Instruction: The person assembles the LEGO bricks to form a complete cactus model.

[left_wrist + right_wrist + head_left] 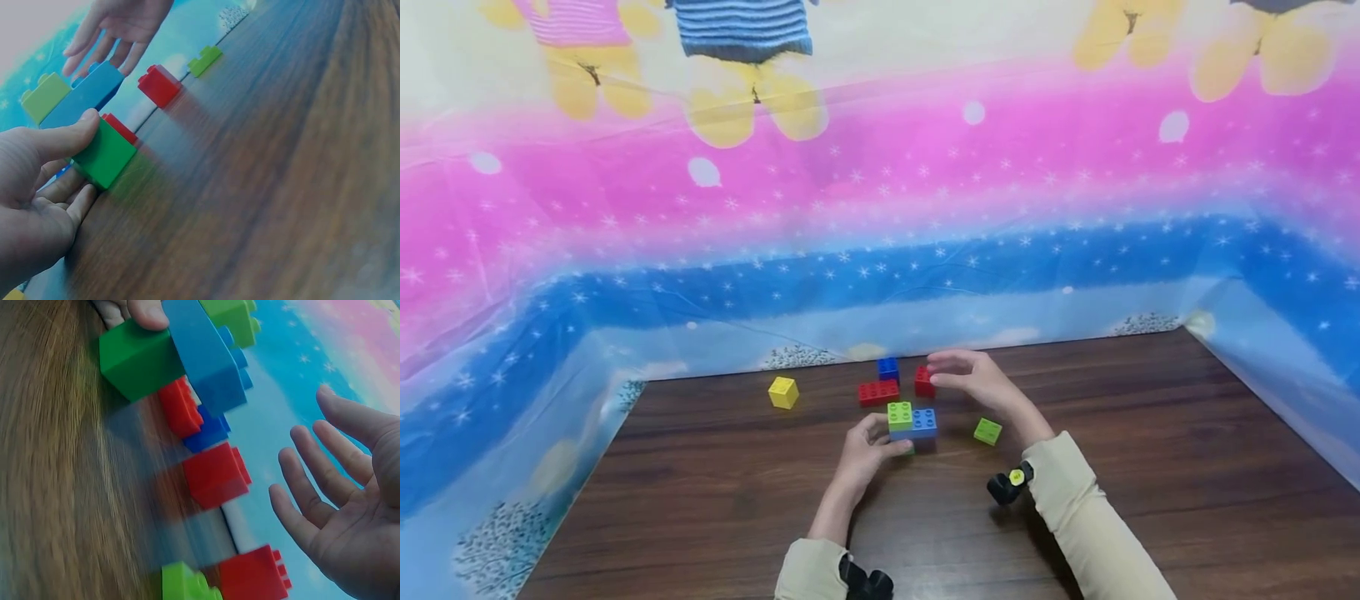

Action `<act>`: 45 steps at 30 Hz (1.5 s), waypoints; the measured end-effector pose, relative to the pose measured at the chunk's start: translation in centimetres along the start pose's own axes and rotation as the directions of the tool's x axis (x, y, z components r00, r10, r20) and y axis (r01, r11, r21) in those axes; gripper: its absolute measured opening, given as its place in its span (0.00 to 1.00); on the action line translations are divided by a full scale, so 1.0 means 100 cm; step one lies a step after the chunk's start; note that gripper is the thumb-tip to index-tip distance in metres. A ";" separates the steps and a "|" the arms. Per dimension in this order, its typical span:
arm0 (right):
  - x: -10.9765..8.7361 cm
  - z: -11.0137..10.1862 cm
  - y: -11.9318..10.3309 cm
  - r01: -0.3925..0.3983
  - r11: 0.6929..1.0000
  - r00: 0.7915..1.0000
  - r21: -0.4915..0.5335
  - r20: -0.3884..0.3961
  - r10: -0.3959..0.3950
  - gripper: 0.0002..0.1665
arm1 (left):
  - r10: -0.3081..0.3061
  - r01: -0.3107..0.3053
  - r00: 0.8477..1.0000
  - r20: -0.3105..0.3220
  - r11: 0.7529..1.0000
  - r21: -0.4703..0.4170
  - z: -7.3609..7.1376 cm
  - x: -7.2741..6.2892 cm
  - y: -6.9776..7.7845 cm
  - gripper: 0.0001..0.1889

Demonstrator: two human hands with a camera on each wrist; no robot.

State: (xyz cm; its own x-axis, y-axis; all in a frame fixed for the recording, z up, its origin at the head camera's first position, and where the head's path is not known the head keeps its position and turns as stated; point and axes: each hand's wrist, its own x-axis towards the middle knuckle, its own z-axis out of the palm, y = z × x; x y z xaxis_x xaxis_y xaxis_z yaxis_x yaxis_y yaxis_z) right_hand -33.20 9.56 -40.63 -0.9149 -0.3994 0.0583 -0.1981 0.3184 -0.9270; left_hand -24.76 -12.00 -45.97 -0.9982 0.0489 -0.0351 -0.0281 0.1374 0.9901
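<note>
My left hand (863, 454) grips a small stack of toy building blocks between thumb and fingers. Its green block (105, 153) is at the bottom, a longer blue block (924, 423) crosses above that, and a light green block (899, 415) tops one end. The right hand (981, 382) hovers behind and to the right of the stack, holding nothing. In the right wrist view its fingers (309, 484) are spread and apart from every block. Nearest to it in the head view is a red block (923, 382), partly behind the fingertips.
A long red block (878, 393) and a dark blue block (888, 368) sit behind the stack. A yellow block (783, 393) stands left, a flat light green block (987, 431) right. Another red block (255, 575) shows in the right wrist view. A patterned cloth (880, 292) borders the wooden table (700, 492).
</note>
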 end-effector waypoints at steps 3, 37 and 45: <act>0.008 0.008 -0.001 -0.010 1.000 1.000 0.011 0.008 0.010 0.30 | 0.004 -0.004 1.000 0.003 1.000 -0.010 -0.001 0.000 0.000 0.22; 0.044 0.054 0.009 -0.022 1.000 0.994 0.016 0.107 0.021 0.25 | 0.005 -0.004 0.999 0.031 0.998 -0.056 -0.009 -0.004 0.001 0.21; 0.048 0.058 0.017 -0.033 0.999 0.995 0.011 0.093 0.032 0.27 | 0.007 -0.005 1.000 0.026 0.999 -0.053 -0.009 -0.004 0.001 0.21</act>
State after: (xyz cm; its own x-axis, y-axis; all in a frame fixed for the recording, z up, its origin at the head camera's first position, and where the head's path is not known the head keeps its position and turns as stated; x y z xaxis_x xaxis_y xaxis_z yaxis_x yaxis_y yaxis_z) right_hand -35.93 3.16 -44.05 -0.8839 -0.4676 -0.0065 -0.1636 0.3223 -0.9324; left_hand -24.44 -12.87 -45.75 -0.9966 0.0753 -0.0320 -0.0257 0.0841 0.9961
